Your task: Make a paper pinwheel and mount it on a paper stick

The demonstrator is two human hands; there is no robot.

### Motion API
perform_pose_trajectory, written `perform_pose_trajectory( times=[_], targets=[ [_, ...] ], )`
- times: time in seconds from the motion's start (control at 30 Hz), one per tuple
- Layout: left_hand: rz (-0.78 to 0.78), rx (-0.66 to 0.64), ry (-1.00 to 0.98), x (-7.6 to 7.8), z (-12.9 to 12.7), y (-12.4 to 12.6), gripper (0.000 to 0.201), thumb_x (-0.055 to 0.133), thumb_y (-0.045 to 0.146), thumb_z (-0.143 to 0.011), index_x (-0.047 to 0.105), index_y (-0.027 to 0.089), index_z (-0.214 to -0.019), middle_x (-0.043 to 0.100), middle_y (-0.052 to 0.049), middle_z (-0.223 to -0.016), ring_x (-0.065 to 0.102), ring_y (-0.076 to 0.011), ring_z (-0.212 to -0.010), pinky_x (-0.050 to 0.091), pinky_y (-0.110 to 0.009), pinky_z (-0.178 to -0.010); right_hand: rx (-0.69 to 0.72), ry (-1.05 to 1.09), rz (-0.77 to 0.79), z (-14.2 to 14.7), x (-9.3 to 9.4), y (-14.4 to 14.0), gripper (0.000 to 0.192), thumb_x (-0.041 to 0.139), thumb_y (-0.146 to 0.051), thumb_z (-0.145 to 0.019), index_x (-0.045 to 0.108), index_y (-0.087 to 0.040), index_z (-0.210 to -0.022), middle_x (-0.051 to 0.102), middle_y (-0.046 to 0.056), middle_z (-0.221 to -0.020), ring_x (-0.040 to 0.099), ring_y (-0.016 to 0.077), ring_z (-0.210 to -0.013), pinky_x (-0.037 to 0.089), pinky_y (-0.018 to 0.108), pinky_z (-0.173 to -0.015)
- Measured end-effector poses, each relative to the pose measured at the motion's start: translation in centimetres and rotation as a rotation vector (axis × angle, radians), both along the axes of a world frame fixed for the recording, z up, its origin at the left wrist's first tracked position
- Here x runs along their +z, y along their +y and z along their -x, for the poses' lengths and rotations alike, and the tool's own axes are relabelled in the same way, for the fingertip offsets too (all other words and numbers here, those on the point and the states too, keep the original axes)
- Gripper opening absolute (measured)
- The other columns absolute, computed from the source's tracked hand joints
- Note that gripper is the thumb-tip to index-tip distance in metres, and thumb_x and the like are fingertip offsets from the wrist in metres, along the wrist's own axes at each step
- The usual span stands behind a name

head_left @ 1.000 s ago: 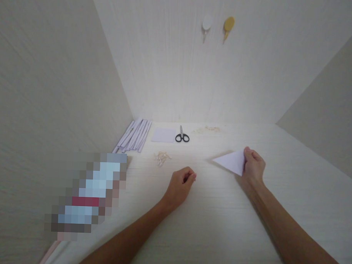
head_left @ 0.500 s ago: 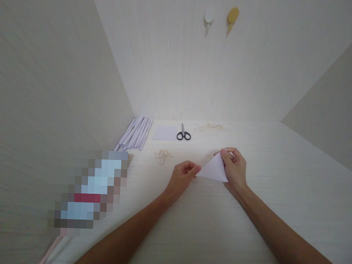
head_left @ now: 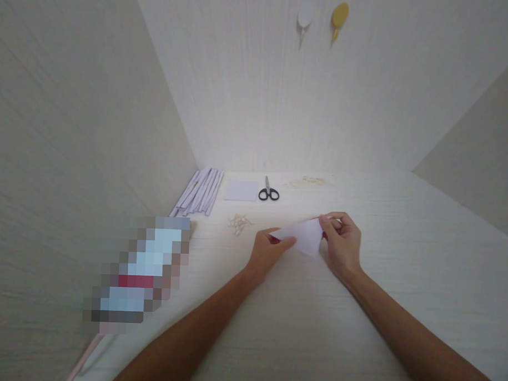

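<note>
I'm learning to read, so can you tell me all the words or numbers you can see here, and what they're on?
There are none that can be read.
The folded white paper held between the left hand and the right hand is blank.
The paper square, the paper strips and the scissors show no writing.
The object at the left is blurred out: unreadable.

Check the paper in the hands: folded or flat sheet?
Folded. The white paper shows a triangular outline, pinched at opposite ends by left hand and right hand.
</note>
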State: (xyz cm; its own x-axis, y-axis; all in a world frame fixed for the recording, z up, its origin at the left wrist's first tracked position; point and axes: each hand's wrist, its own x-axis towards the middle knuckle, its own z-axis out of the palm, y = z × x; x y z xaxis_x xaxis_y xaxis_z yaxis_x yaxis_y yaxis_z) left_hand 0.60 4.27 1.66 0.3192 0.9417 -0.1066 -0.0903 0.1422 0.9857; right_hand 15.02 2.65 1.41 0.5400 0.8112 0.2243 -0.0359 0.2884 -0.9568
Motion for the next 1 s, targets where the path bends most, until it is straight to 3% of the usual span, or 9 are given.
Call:
perform_pose_trajectory(
  times=[0.1, 0.17, 0.33, 0.47, 0.57, 0.67, 0.73, 0.83, 1.0],
  targets=[
    [0.052, 0.151, -0.316, -0.5, -0.4, 1.0, 0.012, 0.063, 0.022, -0.058, 0.058, 0.012, -0.063, 0.058, 0.0, -0.059, 0.051, -0.0085, -0.055, 0.041, -0.023, -0.059, 0.068, -0.072, 0.056, 0.1, -0.1, -0.1, 0.015, 0.063, -0.026, -0.063, 0.051, -0.017, -0.067, 0.056, -0.003, -0.057, 0.05, 0.0076, -0.049, 0.041, 0.02, -0.047],
    [0.068, 0.168, -0.404, -0.7, -0.8, 1.4, 0.014, 0.061, 0.023, -0.06, 0.058, 0.012, -0.067, 0.058, 0.0, -0.062, 0.052, -0.0092, -0.056, 0.041, -0.024, -0.061, 0.121, -0.107, 0.096, 0.2, -0.2, -0.2, 0.016, 0.064, -0.025, -0.062, 0.051, -0.016, -0.064, 0.059, 0.0, -0.064, 0.053, 0.0085, -0.053, 0.044, 0.022, -0.051],
    [-0.018, 0.16, -0.276, -1.2, -1.7, 1.5, 0.022, 0.06, 0.03, -0.062, 0.059, 0.011, -0.073, 0.061, -0.003, -0.066, 0.053, -0.0115, -0.058, 0.041, -0.024, -0.057, 0.181, -0.181, 0.099, 0.1, -0.2, -0.4, 0.016, 0.063, -0.026, -0.063, 0.052, -0.015, -0.062, 0.06, 0.002, -0.072, 0.053, 0.01, -0.061, 0.044, 0.022, -0.053],
    [-0.043, 0.191, -0.244, -1.0, -1.9, 1.6, 0.025, 0.054, 0.034, -0.067, 0.054, 0.012, -0.079, 0.06, -0.002, -0.066, 0.054, -0.0103, -0.051, 0.041, -0.022, -0.048, 0.092, -0.226, 0.068, -0.4, -0.2, -0.2, 0.013, 0.057, -0.028, -0.068, 0.055, -0.015, -0.066, 0.058, 0.002, -0.072, 0.051, 0.0101, -0.063, 0.041, 0.021, -0.052],
    [-0.021, 0.197, -0.244, -0.7, -1.7, 1.8, 0.023, 0.051, 0.036, -0.07, 0.048, 0.014, -0.075, 0.054, 0.003, -0.052, 0.047, -0.0073, -0.034, 0.034, -0.018, -0.035, 0.006, -0.206, 0.071, -1.1, -0.3, 0.4, 0.011, 0.055, -0.026, -0.068, 0.054, -0.016, -0.068, 0.055, 0.0, -0.065, 0.049, 0.0088, -0.056, 0.04, 0.021, -0.05],
    [-0.029, 0.127, -0.29, -0.5, -1.5, 1.9, 0.022, 0.055, 0.034, -0.068, 0.048, 0.014, -0.069, 0.046, 0.006, -0.044, 0.038, -0.0036, -0.029, 0.026, -0.016, -0.03, -0.01, -0.27, 0.128, -1.7, -0.1, 1.9, 0.008, 0.055, -0.022, -0.065, 0.051, -0.016, -0.069, 0.053, -0.002, -0.059, 0.047, 0.0082, -0.05, 0.038, 0.021, -0.047],
    [0.013, 0.038, -0.374, -0.4, -1.3, 2.0, 0.021, 0.06, 0.031, -0.065, 0.051, 0.012, -0.07, 0.046, 0.006, -0.047, 0.035, -0.0009, -0.03, 0.024, -0.014, -0.03, 0.074, -0.435, 0.208, -1.8, 0.3, 3.5, 0.007, 0.054, -0.02, -0.063, 0.05, -0.015, -0.067, 0.053, -0.002, -0.055, 0.047, 0.0086, -0.047, 0.038, 0.021, -0.046],
    [0.146, -0.077, -0.529, 0.1, -1.0, 2.1, 0.021, 0.066, 0.025, -0.059, 0.052, 0.011, -0.067, 0.047, 0.006, -0.05, 0.034, 0.0021, -0.034, 0.023, -0.011, -0.032, 0.134, -0.852, 0.284, -1.1, 1.3, 6.7, 0.007, 0.047, -0.021, -0.067, 0.05, -0.014, -0.066, 0.055, 0.001, -0.058, 0.05, 0.0099, -0.051, 0.038, 0.021, -0.049],
    [0.367, -0.185, -0.741, 0.5, -0.3, 2.3, 0.025, 0.071, 0.018, -0.052, 0.051, 0.011, -0.064, 0.048, 0.007, -0.05, 0.032, 0.0039, -0.033, 0.023, -0.008, -0.032, 0.14, -1.058, 0.307, 1.8, 2.1, 11.9, 0.007, 0.05, -0.021, -0.065, 0.052, -0.015, -0.062, 0.059, 0.004, -0.064, 0.051, 0.0129, -0.06, 0.036, 0.023, -0.053]
  ],
)
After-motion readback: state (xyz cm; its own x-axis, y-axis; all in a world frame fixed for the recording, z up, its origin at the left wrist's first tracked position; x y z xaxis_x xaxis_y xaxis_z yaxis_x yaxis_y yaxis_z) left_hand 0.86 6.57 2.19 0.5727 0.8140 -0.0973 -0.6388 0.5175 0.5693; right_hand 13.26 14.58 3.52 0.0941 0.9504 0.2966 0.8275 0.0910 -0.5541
